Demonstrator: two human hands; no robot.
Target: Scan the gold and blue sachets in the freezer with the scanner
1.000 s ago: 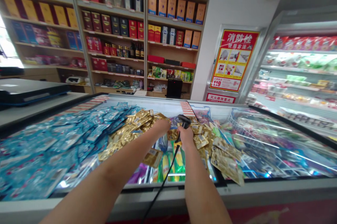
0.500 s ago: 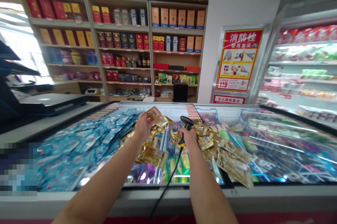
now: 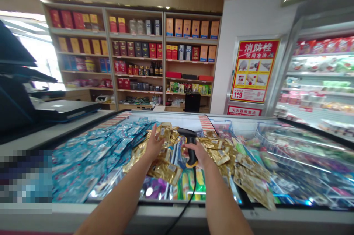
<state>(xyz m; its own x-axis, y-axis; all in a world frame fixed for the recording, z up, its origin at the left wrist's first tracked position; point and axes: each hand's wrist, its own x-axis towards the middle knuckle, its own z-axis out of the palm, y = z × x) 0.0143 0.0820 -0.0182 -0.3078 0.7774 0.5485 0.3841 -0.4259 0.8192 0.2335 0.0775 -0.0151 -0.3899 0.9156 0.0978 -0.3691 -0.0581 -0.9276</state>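
Note:
My left hand (image 3: 153,144) is closed on a gold foil packet (image 3: 166,129), gripped at its left side with the barcode label facing me. My right hand (image 3: 199,153) wraps round the handle of a black and yellow barcode scanner (image 3: 190,147). The scanner's head points left, towards the held packet, a small gap apart. Under and in front of my left hand lies a pile of gold packets (image 3: 165,170) on the freezer's glass top. More gold packets (image 3: 218,150) are spread to the right of my right hand.
A large heap of blue packets (image 3: 94,157) covers the glass at left. The scanner's black cable (image 3: 184,211) runs over the freezer's front edge (image 3: 155,211). Dark counter equipment (image 3: 66,109) stands at far left. Shelves with boxes (image 3: 135,49) line the back wall.
My left hand has turned the gold packet more upright, barcode towards me. My right hand has swung the scanner's head left, towards the packet. The camera view has shifted slightly.

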